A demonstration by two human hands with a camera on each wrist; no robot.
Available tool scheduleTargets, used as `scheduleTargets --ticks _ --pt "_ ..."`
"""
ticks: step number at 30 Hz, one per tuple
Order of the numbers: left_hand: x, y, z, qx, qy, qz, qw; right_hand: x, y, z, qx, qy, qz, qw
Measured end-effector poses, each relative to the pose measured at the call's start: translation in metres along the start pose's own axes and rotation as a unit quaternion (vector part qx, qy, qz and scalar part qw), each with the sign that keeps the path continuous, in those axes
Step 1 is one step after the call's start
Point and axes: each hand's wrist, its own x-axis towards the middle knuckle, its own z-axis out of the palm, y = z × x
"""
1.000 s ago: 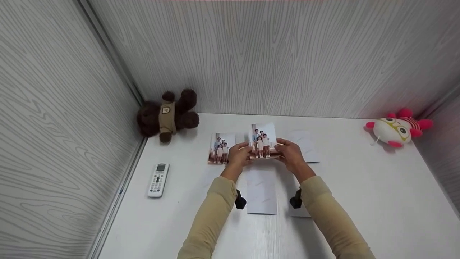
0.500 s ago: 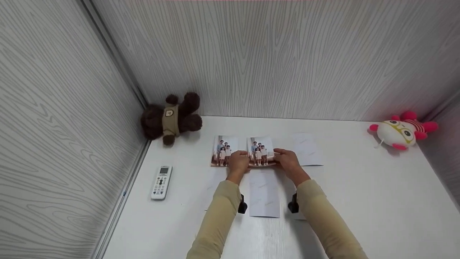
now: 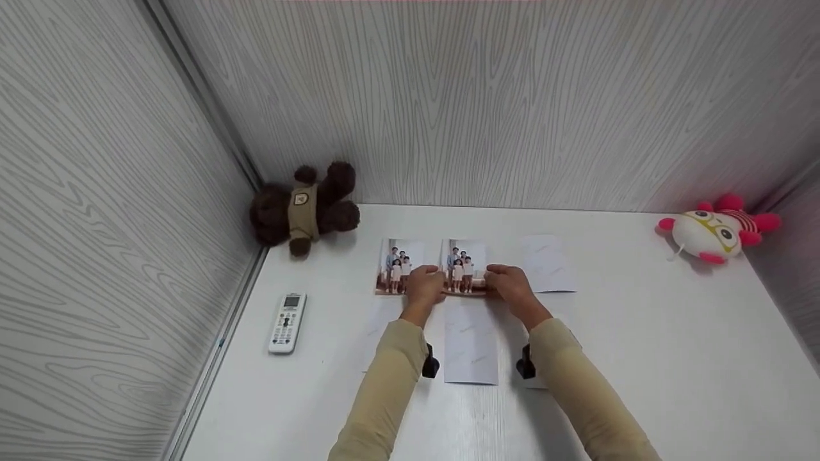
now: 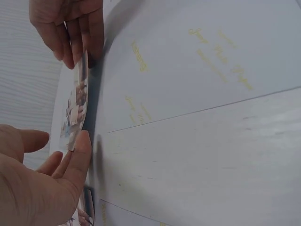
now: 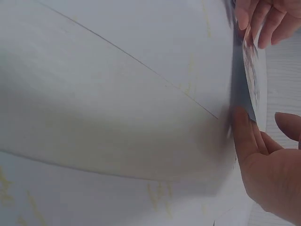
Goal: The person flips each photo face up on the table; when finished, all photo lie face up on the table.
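Note:
A family photo lies close over the white table, printed side up, between my two hands. My left hand has its fingers under the photo's left edge. In the left wrist view its thumb stands apart from the print. At the right edge, my right hand touches the photo from below with extended fingers, thumb lifted away. The photo's near edge is slightly raised and bowed. A second, matching photo lies face up to the left, partly covered by my left hand.
Face-down photo sheets with faint yellow lettering lie nearer me, some partly under my arms. Another face-down sheet is at right. A remote control and brown teddy bear sit left; a pink-and-white plush toy lies far right.
Both hands have lowered the photo from a raised tilt to near the tabletop, beside the matching one. Over the last half second it has settled flatter, and the hands have barely moved.

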Motion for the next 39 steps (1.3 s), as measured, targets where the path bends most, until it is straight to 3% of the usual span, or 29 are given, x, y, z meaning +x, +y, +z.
scheduleTargets --ticks 13,20,23,25,30,39 --pt "-0.007 0.004 0.005 0.033 -0.021 0.020 0.9991 -0.008 -0.002 -0.022 -0.020 -0.004 0.007 0.9998" --pt "-0.010 0.016 0.004 0.095 -0.013 0.062 0.9934 -0.011 -0.003 -0.057 -0.024 0.006 -0.005 0.9997" --pt "-0.009 0.024 0.009 0.093 -0.016 0.072 0.9929 -0.012 -0.006 -0.075 -0.011 0.013 -0.013 0.9998" --pt "-0.008 0.031 0.015 0.077 -0.025 0.072 0.9941 -0.013 -0.008 -0.086 0.003 0.018 -0.014 0.9997" --pt "-0.007 0.043 0.037 -0.020 -0.059 0.059 0.9963 -0.012 -0.010 -0.101 0.040 0.030 -0.014 0.9986" --pt "-0.017 0.046 0.070 -0.125 -0.104 0.010 0.9867 -0.015 0.002 -0.126 0.046 0.081 -0.013 0.9956"
